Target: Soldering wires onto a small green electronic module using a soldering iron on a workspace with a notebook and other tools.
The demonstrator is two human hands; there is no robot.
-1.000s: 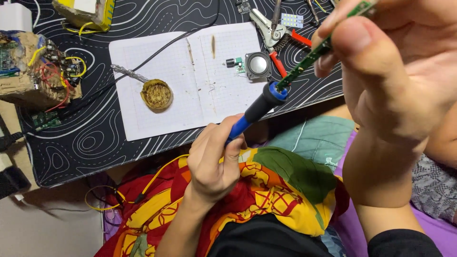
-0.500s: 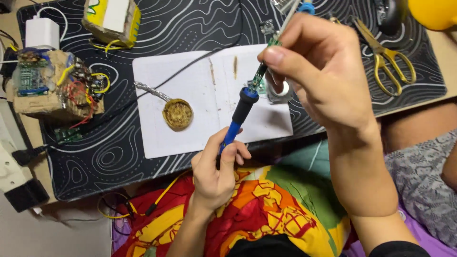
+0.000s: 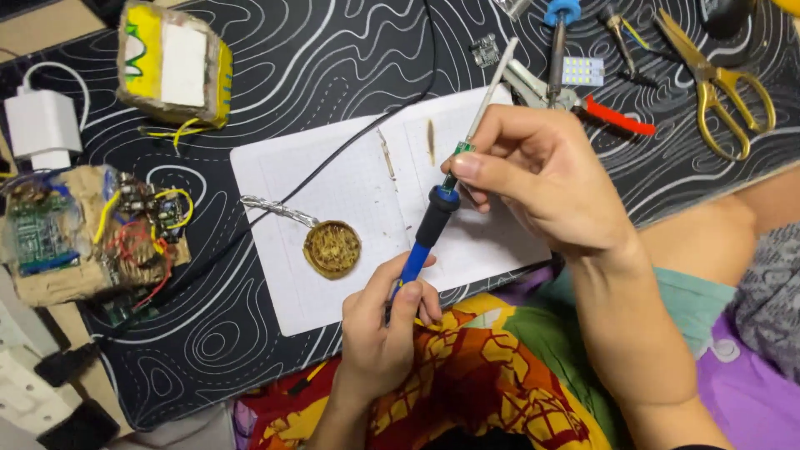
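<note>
My left hand [image 3: 379,333] grips the blue handle of a soldering iron [image 3: 425,233]. Its black collar and metal shaft slant up and to the right over a white squared paper sheet [image 3: 333,183]. My right hand [image 3: 542,183] pinches a small green circuit board [image 3: 460,152] between thumb and fingers, right against the iron's shaft just above the collar. My fingers hide most of the board. A round brass tin [image 3: 332,248] holding a metallic tangle sits on the paper left of the iron.
A black mat with white contour lines [image 3: 333,50] covers the table. On it lie red-handled pliers [image 3: 617,117], yellow scissors [image 3: 717,92], a blue screwdriver [image 3: 558,33], a wired cardboard circuit [image 3: 83,233], a white charger [image 3: 42,125] and a yellow block [image 3: 171,67]. A black cable [image 3: 317,175] crosses the paper.
My right hand has dropped from close to the camera down over the paper, bringing the green board against the iron. The view has shifted right, and my left hand keeps its hold on the handle.
</note>
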